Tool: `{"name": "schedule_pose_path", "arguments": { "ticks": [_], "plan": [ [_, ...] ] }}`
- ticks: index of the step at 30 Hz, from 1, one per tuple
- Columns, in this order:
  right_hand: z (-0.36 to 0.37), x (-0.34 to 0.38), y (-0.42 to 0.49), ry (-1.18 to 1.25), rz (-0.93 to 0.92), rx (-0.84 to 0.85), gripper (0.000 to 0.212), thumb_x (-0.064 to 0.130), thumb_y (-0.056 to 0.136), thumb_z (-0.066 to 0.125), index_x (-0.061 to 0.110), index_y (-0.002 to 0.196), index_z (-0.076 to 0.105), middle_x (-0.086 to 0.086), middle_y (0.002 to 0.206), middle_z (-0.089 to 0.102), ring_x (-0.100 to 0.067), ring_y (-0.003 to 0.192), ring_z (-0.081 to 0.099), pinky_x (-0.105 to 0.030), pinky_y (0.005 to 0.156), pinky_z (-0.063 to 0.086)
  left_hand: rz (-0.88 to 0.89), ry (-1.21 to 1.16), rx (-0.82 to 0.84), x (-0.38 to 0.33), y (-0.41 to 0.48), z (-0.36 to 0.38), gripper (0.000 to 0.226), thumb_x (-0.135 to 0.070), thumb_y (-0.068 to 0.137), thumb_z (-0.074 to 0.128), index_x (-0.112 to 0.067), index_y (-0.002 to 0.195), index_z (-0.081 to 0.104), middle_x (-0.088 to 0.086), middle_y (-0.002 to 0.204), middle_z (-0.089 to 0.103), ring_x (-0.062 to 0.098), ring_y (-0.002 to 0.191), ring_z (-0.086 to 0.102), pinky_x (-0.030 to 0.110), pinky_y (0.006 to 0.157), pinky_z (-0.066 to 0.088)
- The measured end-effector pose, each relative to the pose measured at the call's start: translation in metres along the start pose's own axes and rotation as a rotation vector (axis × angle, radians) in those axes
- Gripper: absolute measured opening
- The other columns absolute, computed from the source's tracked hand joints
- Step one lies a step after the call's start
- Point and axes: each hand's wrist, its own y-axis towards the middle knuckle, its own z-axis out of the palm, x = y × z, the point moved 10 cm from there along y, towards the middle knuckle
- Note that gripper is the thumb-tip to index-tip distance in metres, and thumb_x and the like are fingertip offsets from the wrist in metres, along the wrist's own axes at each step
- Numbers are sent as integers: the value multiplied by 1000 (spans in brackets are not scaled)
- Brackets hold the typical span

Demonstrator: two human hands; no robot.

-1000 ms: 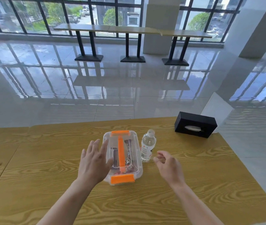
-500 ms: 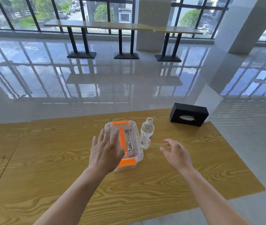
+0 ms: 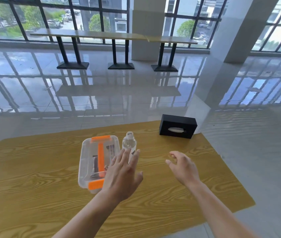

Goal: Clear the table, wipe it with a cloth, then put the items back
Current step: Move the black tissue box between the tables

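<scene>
The clear plastic water bottle [image 3: 129, 143] stands toward the far edge of the yellow wood-grain table [image 3: 33, 177], just beside a clear plastic box with orange latches [image 3: 91, 157]. The left hand [image 3: 122, 176], fingers straight, holds nothing over them; the right hand [image 3: 184, 169] hangs relaxed, empty. Grip the bottle mid-body so it won't tip. A black tissue box [image 3: 177, 126] occupies the far right corner.

Yellow wood-grain table [image 3: 33, 177], orange-trimmed clear box [image 3: 91, 162], perhaps white-capped bottle [image 3: 129, 143].
</scene>
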Motion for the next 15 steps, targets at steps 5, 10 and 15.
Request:
{"name": "schedule_pose_path", "arguments": {
  "ticks": [5,10,15],
  "plan": [
    [-20,-47,50,7,-47,40,46,38,96,61,20,138,55,1,132,63,-18,116,61,-31,88,50,-43,48,0,-48,45,32,75,-52,90,52,-26,155,26,11,160,30,30,149,28,46,117,32],
    [-35,-87,96,20,-107,95,47,39,95,62,21,138,55,0,130,64,-16,113,62,-33,90,54,-103,73,4,-85,89,56,74,-55,90,44,-25,156,25,11,161,30,29,149,27,44,116,30],
    [-50,-112,134,21,-139,101,46,37,95,63,21,137,55,0,129,65,-15,113,63,-32,90,54,-159,34,25,-100,132,73,74,-51,94,47,-25,157,19,10,164,23,27,152,19,43,120,27]
  ]
}}
